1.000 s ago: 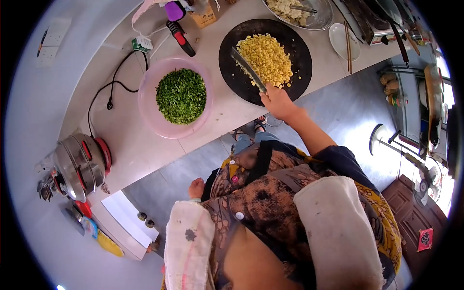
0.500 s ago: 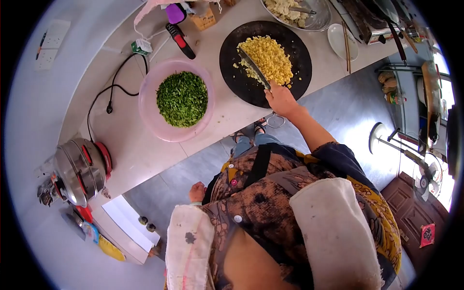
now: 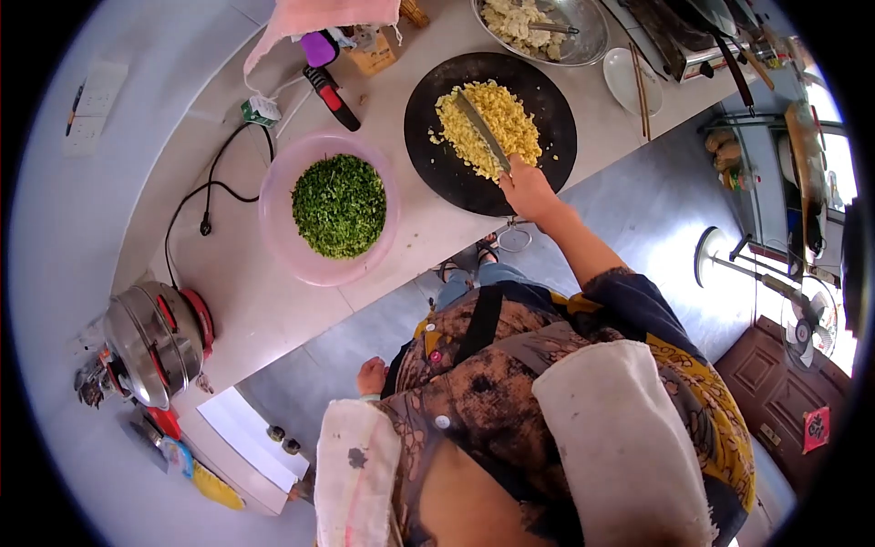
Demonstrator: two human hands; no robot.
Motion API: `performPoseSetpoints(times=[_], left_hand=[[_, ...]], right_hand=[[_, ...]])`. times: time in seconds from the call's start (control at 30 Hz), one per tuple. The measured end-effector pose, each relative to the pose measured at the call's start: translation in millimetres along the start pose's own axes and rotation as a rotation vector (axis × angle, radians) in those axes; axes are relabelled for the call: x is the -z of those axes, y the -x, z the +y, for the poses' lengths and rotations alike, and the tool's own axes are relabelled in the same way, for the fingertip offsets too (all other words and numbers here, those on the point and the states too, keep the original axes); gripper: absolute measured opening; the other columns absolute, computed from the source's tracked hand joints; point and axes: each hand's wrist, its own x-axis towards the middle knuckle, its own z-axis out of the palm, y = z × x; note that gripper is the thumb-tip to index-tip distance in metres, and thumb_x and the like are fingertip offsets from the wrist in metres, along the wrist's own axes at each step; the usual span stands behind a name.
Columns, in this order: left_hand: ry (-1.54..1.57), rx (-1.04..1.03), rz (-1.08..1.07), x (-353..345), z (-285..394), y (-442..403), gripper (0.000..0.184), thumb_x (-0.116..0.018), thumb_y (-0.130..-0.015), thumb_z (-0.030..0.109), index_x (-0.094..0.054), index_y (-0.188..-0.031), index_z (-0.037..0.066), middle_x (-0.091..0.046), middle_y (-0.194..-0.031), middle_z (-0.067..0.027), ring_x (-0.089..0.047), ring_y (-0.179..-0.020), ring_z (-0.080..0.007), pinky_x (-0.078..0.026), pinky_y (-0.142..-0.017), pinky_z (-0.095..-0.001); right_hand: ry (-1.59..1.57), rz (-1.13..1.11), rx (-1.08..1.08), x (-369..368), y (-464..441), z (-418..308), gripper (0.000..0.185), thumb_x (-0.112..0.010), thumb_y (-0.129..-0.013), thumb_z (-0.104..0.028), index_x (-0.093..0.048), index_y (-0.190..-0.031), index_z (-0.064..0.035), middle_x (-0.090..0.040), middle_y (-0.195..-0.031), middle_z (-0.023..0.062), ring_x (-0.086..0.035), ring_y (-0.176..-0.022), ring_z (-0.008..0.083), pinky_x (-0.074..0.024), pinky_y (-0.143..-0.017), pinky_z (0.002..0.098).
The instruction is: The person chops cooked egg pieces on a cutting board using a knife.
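My right hand (image 3: 530, 190) is closed around the handle of a kitchen knife (image 3: 483, 129). Its blade lies across a heap of chopped yellow egg (image 3: 513, 118), with pieces on both sides of it. Under the egg is a round black cutting board (image 3: 556, 155), and a few bits are scattered on its surface. Down by my body hangs my left hand (image 3: 372, 376), its fingers curled in, with no object showing. To the left of the board, a pink translucent basin (image 3: 273, 223) holds finely chopped green vegetables (image 3: 339, 206).
A metal bowl of pale dough-like food (image 3: 597, 36) and a white plate (image 3: 624, 77) with chopsticks (image 3: 643, 91) stand at the back right. A red-and-black lighter-like tool (image 3: 333, 96), a power cord (image 3: 210, 187) and an electric pan (image 3: 150, 342) are on the left.
The knife has shifted rightward across the egg, from the heap's left side towards its middle. The whole view has shifted slightly. My left hand still hangs at my side.
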Motion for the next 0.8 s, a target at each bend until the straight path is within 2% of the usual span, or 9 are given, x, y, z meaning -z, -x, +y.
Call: performPoseSetpoints(times=[0.1, 0.2, 0.33, 0.4, 0.5, 0.6, 0.7, 0.8], left_hand=[[-0.027, -0.031, 0.085, -8, 7, 7, 0.023, -0.062, -0.083, 0.014, -0.062, -0.099, -0.003, -0.064, -0.079, -0.0069, -0.06, -0.062, -0.0141, -0.052, -0.059, -0.0267], [0.13, -0.055, -0.033, 3, -9, -6, 0.023, -0.061, -0.082, 0.013, -0.062, -0.098, -0.003, -0.064, -0.078, -0.0069, -0.059, -0.062, -0.0136, -0.052, -0.058, -0.0266], [0.084, 0.021, -0.01, 4, -14, -21, 0.02, -0.06, -0.084, 0.011, -0.061, -0.098, -0.003, -0.063, -0.079, -0.0073, -0.059, -0.062, -0.0144, -0.052, -0.058, -0.0269], [0.075, 0.01, 0.062, 10, -72, -44, 0.019, -0.06, -0.084, 0.01, -0.061, -0.098, -0.003, -0.063, -0.08, -0.0072, -0.059, -0.063, -0.0144, -0.053, -0.058, -0.0268], [0.186, -0.026, 0.053, 10, -85, -52, 0.019, -0.06, -0.085, 0.01, -0.061, -0.099, -0.003, -0.063, -0.08, -0.007, -0.06, -0.064, -0.0142, -0.053, -0.059, -0.0263], [0.311, 0.012, -0.19, 13, -27, -26, 0.021, -0.06, -0.086, 0.011, -0.06, -0.1, -0.004, -0.064, -0.081, -0.0075, -0.06, -0.065, -0.0138, -0.053, -0.06, -0.026], [0.04, -0.044, -0.102, 7, -27, -28, 0.021, -0.06, -0.086, 0.01, -0.059, -0.101, -0.004, -0.064, -0.081, -0.0082, -0.06, -0.065, -0.0143, -0.053, -0.062, -0.0261], [-0.003, -0.104, 0.003, -14, 20, 6, 0.023, -0.06, -0.086, 0.012, -0.059, -0.102, -0.004, -0.064, -0.081, -0.0082, -0.061, -0.065, -0.0144, -0.053, -0.063, -0.026]], right_hand=[[0.023, -0.012, 0.028, 6, 0, -1, 0.028, -0.052, -0.088, -0.019, -0.044, -0.099, 0.0052, -0.057, -0.074, 0.0294, -0.058, -0.076, 0.0456, -0.0442, -0.066, 0.0501], [-0.03, 0.043, 0.024, 21, 5, -8, 0.029, -0.048, -0.089, -0.022, -0.043, -0.097, 0.0053, -0.059, -0.074, 0.0293, -0.058, -0.073, 0.0462, -0.0452, -0.068, 0.0528], [0.014, 0.01, -0.041, 17, -10, 9, 0.029, -0.048, -0.089, -0.023, -0.043, -0.094, 0.0051, -0.058, -0.074, 0.0301, -0.058, -0.075, 0.0461, -0.0447, -0.068, 0.0533], [0.022, 0.005, -0.004, 17, -7, 9, 0.029, -0.048, -0.089, -0.023, -0.044, -0.094, 0.0049, -0.058, -0.075, 0.0305, -0.058, -0.075, 0.0461, -0.0445, -0.068, 0.0534], [-0.034, 0.059, -0.011, 36, -1, 0, 0.03, -0.049, -0.088, -0.023, -0.043, -0.093, 0.0056, -0.058, -0.075, 0.031, -0.058, -0.075, 0.0463, -0.0447, -0.068, 0.053], [-0.019, 0.06, -0.05, 31, -6, 15, 0.031, -0.05, -0.088, -0.023, -0.043, -0.094, 0.006, -0.058, -0.076, 0.0305, -0.057, -0.078, 0.0467, -0.0446, -0.07, 0.0523], [0.036, 0.002, -0.061, 26, -14, 26, 0.03, -0.05, -0.088, -0.023, -0.043, -0.095, 0.0059, -0.059, -0.078, 0.0303, -0.058, -0.079, 0.047, -0.0448, -0.072, 0.052], [-0.017, 0.04, -0.07, 40, -6, 11, 0.031, -0.049, -0.088, -0.023, -0.043, -0.097, 0.0062, -0.06, -0.08, 0.0302, -0.058, -0.08, 0.0464, -0.0452, -0.073, 0.0518]])
